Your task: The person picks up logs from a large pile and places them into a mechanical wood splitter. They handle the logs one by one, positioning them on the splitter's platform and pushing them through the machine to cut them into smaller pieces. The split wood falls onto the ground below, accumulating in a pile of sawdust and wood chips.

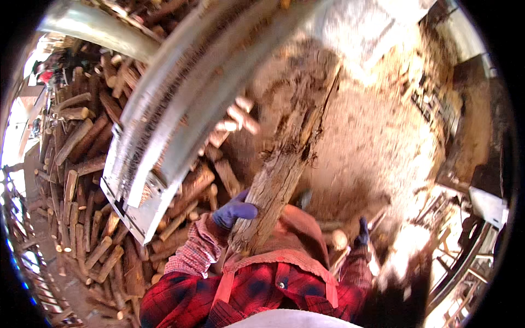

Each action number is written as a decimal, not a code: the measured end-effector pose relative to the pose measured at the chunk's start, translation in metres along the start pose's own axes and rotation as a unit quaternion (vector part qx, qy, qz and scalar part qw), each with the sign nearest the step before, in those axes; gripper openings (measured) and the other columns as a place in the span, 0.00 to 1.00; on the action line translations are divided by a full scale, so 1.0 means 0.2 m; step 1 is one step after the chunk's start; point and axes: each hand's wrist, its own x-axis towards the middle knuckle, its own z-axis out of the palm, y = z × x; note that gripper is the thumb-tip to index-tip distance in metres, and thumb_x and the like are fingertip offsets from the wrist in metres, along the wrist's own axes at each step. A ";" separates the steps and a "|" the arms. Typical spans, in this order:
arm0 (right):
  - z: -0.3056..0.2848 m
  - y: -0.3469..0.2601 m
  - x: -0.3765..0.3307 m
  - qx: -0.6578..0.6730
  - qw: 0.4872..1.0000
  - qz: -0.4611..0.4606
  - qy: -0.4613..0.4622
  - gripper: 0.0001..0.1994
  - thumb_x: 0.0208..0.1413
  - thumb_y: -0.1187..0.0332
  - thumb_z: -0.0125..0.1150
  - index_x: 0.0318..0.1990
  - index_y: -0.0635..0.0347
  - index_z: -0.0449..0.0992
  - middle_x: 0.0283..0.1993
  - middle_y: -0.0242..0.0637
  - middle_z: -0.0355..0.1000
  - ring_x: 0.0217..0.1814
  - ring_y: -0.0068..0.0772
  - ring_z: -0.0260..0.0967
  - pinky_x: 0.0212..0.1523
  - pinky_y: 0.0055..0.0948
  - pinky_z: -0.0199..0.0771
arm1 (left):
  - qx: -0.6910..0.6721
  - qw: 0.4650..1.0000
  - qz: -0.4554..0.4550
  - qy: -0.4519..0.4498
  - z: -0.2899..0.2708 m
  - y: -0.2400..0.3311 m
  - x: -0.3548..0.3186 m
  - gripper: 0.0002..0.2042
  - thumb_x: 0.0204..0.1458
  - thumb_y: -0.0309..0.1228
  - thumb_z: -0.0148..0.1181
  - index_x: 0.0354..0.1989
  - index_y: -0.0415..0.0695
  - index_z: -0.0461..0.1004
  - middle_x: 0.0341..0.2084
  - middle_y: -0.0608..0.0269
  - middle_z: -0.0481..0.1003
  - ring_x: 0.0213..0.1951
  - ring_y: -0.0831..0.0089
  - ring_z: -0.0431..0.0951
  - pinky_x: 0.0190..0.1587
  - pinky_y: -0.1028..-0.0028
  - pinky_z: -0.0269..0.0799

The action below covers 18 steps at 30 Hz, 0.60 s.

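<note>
A long, rough, cracked log (276, 177) slants up and away from in front of my apron. My left hand (235, 211), in a blue-purple glove, is closed round the log's near end, with the thumb lying over its top face. Farther off, the log's other end is splintered and dark. Low on the right, my right hand (362, 234) in a dark blue glove hangs apart from the log. Its visible finger or thumb is stretched out, and nothing shows in it. The rest of that hand is seen edge-on and slightly blurred.
A metal chute or conveyor (164, 109) crosses from the upper middle to the lower left. Beyond it lies a large pile of cut logs (82, 208). Brown dirt ground (361, 147) spreads ahead and right. A cut log end (339, 239) lies near my right arm.
</note>
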 end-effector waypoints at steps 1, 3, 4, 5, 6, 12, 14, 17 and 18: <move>-0.03 -0.05 -0.04 0.014 1.000 -0.006 -0.008 0.29 0.61 0.49 0.53 0.62 0.61 0.67 0.61 0.40 0.67 0.60 0.41 0.66 0.61 0.40 0.67 | 0.025 0.999 0.031 0.001 0.10 0.21 -0.08 0.50 0.37 0.31 0.73 0.71 0.43 0.49 0.64 0.61 0.62 0.62 0.67 0.65 0.65 0.67 0.59; -0.16 -0.12 -0.03 0.049 0.998 0.006 -0.030 0.30 0.62 0.47 0.52 0.63 0.60 0.66 0.63 0.40 0.65 0.62 0.42 0.64 0.62 0.40 0.65 | 0.130 0.970 0.198 0.056 0.39 0.62 -0.19 0.55 0.31 0.33 0.76 0.71 0.42 0.49 0.65 0.61 0.60 0.66 0.68 0.58 0.68 0.65 0.50; 0.19 -0.14 -0.17 0.059 0.997 -0.051 0.005 0.31 0.61 0.49 0.54 0.64 0.62 0.63 0.64 0.42 0.64 0.63 0.42 0.63 0.64 0.40 0.62 | 0.247 0.928 0.265 0.087 0.47 0.84 -0.21 0.55 0.30 0.34 0.77 0.70 0.43 0.50 0.63 0.61 0.62 0.64 0.66 0.60 0.67 0.64 0.53; 0.44 -0.13 -0.35 0.070 0.991 -0.106 0.047 0.32 0.60 0.51 0.56 0.65 0.64 0.61 0.64 0.44 0.63 0.64 0.42 0.61 0.66 0.39 0.60 | 0.267 0.909 0.296 0.122 0.39 1.00 -0.20 0.53 0.31 0.34 0.78 0.69 0.44 0.52 0.61 0.61 0.64 0.62 0.66 0.63 0.65 0.64 0.57; 0.44 -0.10 -0.33 0.002 0.987 -0.137 0.087 0.38 0.56 0.44 0.58 0.65 0.63 0.61 0.62 0.43 0.65 0.62 0.44 0.63 0.65 0.40 0.60 | 0.267 0.896 0.340 0.100 0.41 1.22 -0.18 0.51 0.31 0.32 0.78 0.68 0.43 0.53 0.58 0.60 0.66 0.59 0.66 0.66 0.63 0.64 0.61; 0.71 0.22 -0.23 0.092 0.971 -0.222 -0.003 0.26 0.63 0.58 0.52 0.64 0.64 0.63 0.64 0.42 0.64 0.64 0.42 0.62 0.66 0.40 0.61 | 0.613 0.635 0.379 0.276 0.27 2.12 0.28 0.51 0.34 0.42 0.74 0.68 0.40 0.51 0.58 0.52 0.64 0.58 0.60 0.66 0.58 0.63 0.65; 1.03 0.25 -0.36 0.175 0.968 -0.137 -0.114 0.24 0.64 0.60 0.50 0.63 0.64 0.65 0.62 0.43 0.66 0.63 0.43 0.64 0.65 0.41 0.63 | 0.731 0.531 0.276 0.328 0.14 2.24 0.47 0.53 0.34 0.46 0.73 0.68 0.38 0.49 0.61 0.49 0.61 0.60 0.58 0.63 0.61 0.63 0.61; 1.47 0.16 -0.58 0.237 0.925 -0.067 -0.290 0.23 0.63 0.58 0.51 0.61 0.61 0.67 0.57 0.43 0.70 0.56 0.45 0.69 0.58 0.43 0.69 | 0.825 0.428 0.143 0.340 0.09 2.34 0.70 0.57 0.33 0.53 0.72 0.69 0.36 0.46 0.64 0.45 0.55 0.65 0.55 0.57 0.64 0.64 0.56; 1.52 0.13 -0.56 0.232 0.906 -0.073 -0.347 0.23 0.63 0.57 0.51 0.60 0.60 0.68 0.56 0.43 0.71 0.54 0.45 0.71 0.55 0.44 0.72 | 0.839 0.409 0.113 0.340 0.11 2.37 0.74 0.58 0.33 0.55 0.71 0.69 0.35 0.45 0.65 0.43 0.54 0.66 0.54 0.55 0.66 0.65 0.54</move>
